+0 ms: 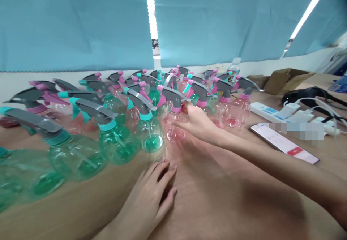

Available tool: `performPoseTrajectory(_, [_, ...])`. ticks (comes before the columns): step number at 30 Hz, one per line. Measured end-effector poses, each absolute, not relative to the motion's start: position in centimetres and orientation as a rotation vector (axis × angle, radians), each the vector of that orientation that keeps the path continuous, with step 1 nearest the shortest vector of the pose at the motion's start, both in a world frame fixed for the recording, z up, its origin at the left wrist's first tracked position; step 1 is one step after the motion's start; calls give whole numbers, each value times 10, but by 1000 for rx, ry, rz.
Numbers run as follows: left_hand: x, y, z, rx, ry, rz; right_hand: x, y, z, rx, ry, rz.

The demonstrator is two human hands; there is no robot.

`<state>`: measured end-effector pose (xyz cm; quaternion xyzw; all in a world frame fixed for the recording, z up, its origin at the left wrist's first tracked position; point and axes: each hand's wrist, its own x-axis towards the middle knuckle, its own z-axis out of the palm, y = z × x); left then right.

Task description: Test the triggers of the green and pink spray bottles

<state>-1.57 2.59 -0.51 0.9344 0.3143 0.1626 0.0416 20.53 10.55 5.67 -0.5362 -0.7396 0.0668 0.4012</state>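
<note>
My right hand [200, 121] reaches in from the right, its thumb and fingers around the body of a pink spray bottle [175, 136]. That bottle stands upright in the front row and has a grey and pink trigger head; part of its far side is hidden by my fingers. My left hand [154, 191] lies palm down on the table, holding nothing, with the fingers a little apart. Just beyond it is a green spray bottle [149, 135] with a turquoise collar. Another green spray bottle [118, 144] stands to its left.
Several more pink and green spray bottles crowd the wooden table [206, 196] toward the blue curtain [217, 23]. At right lie a phone [284, 143], a white power strip [267, 112] with plugs and cables, and an open cardboard box [284, 81]. A clear water bottle [234, 67] stands behind.
</note>
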Motion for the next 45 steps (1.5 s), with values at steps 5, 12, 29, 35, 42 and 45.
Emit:
performPoseTrajectory(5, [-15, 26, -3, 2864, 973, 470, 208, 99, 54, -1372, -1843, 257])
performPoseTrajectory(12, [-14, 29, -4, 2853, 972, 484, 247, 61, 61, -1380, -1845, 213])
performPoseTrajectory(29, [11, 27, -1, 2768, 902, 691, 278, 92, 59, -1760, -1707, 44])
performPoseTrajectory(35, [12, 26, 2, 2773, 956, 723, 277, 110, 57, -1771, -1729, 112])
performPoseTrajectory(42, [15, 25, 8, 2766, 988, 714, 273, 104, 60, -1798, -1742, 95])
performPoseTrajectory(45, [15, 25, 7, 2761, 982, 719, 272, 89, 62, -1799, -1758, 91])
